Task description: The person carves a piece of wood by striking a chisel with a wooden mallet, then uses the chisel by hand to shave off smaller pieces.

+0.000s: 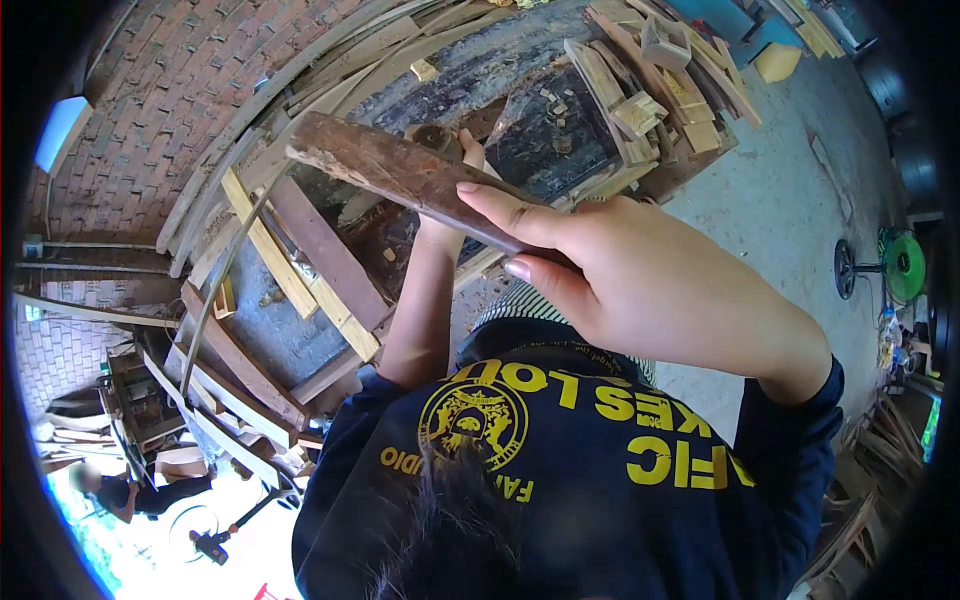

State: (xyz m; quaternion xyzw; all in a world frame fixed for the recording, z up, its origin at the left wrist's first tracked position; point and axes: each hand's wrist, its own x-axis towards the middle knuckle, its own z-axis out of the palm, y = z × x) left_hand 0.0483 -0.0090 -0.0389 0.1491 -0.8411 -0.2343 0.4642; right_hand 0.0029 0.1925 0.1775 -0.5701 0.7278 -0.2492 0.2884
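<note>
In the head view, my right hand [585, 255] is closed around the lower end of a long, dark brown wooden bat [400, 172]. Its index finger lies along the wood, and the worn far end points to the upper left. Beyond the bat, my left hand [470, 152] is wrapped around a round-topped wooden handle [432, 136]. The bat covers much of that hand, and whatever lies below the handle is hidden. Both hands are above a dark, stained work surface [440, 85] scattered with small wood chips.
Stacked boards and wooden blocks [640, 115] lie at the right of the surface. Planks [330, 250] rest at the left. A brick wall [180, 130] stands beyond. A green fan [904, 268] is at far right; another person [120, 492] is at lower left.
</note>
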